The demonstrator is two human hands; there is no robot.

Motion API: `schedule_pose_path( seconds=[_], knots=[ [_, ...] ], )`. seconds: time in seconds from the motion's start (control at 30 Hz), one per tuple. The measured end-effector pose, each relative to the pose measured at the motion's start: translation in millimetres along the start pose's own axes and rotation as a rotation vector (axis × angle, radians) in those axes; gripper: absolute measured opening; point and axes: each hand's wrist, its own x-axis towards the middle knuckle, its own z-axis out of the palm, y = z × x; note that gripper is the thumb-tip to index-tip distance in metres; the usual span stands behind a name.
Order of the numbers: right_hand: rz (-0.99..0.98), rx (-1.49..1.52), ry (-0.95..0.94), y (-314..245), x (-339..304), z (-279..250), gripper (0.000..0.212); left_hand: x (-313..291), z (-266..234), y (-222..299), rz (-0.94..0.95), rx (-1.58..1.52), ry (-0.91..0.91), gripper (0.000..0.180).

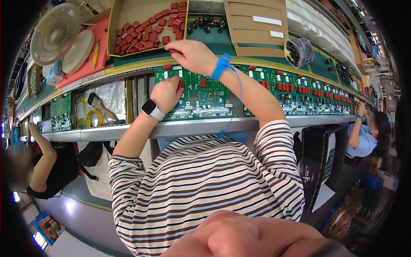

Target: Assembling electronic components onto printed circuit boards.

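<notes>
Nearest: striped shirt [209, 180], then the metal rail [141, 132] along the bench edge. Just past it, a line of green circuit boards [191, 91].

Left hand [166, 95], smartwatch [150, 107] at the wrist, is bent over the leftmost board of the middle group. Its fingertips touch a red component [181, 88] on that board; cannot tell whether it is pinched or only pressed.

To the left, between boards, a brush [102, 106] and a yellow tape roll [91, 117] lie beside clear plastic. Rightward, more boards carry rows of red parts.

Right hand [188, 55], blue wrist strap [221, 66] with thin cord, reaches across above the boards, fingers curled at the near edge of a yellow-rimmed box [130, 12]. Grip hidden; cannot tell whether anything is held. A loose red block [166, 40] sits just beyond the fingertips, in the box; most red blocks [139, 38] heap to its left.

Beyond: black parts [207, 25] right of the box, brown cardboard [242, 9], a bag [299, 53] of dark pieces. Far left, a pale fan [55, 34].
</notes>
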Motion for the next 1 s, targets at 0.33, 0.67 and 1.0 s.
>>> schedule_pose_path(
  seconds=[0.33,0.67,1.0],
  knots=[
    [0.467,0.319,-0.100,-7,-84,-35,0.021,-2,7,2,0.023,0.057,0.061,0.024],
    [0.251,0.056,-0.022,-4,-103,-29,0.024,14,6,9,0.134,0.332,-0.162,0.016],
    [0.439,0.143,-0.131,-3,-111,-35,0.024,86,-62,-22,0.127,0.302,0.209,0.025]
  ],
)
